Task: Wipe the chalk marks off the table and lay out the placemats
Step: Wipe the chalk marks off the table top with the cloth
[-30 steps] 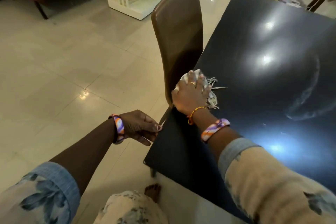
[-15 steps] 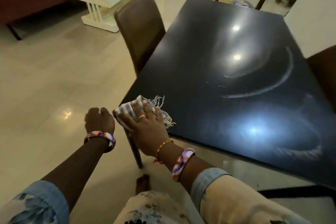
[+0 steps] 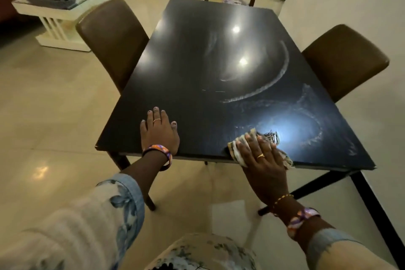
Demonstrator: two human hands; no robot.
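Your right hand lies flat, fingers straight, pressing a striped, fringed woven cloth onto the glossy black rectangular table at its near edge, right of centre. Your left hand rests palm-down, fingers spread, on the near edge to the left of the cloth; it holds nothing.

White curved chalk marks remain on the right half of the table, from the middle to the near right corner. The nearest smears lie just beyond the cloth. The left half appears free of marks, though glare from ceiling lights hinders a firm reading.

Handling assessment: the cloth is soft, light and limp. It will bunch or slide under an uneven push, so keep your palm over its middle, as now, with the fringe trailing. Part of it hangs over the near edge; draw it fully onto the table before sweeping. The tabletop looks hard and slick, so the cloth should glide with little resistance. Chalk dust is likely to smear rather than lift, so expect repeated passes.

No placemats are visible. Judged from this, wiping is partly done and laying out has not begun. Brown padded chairs stand either side.
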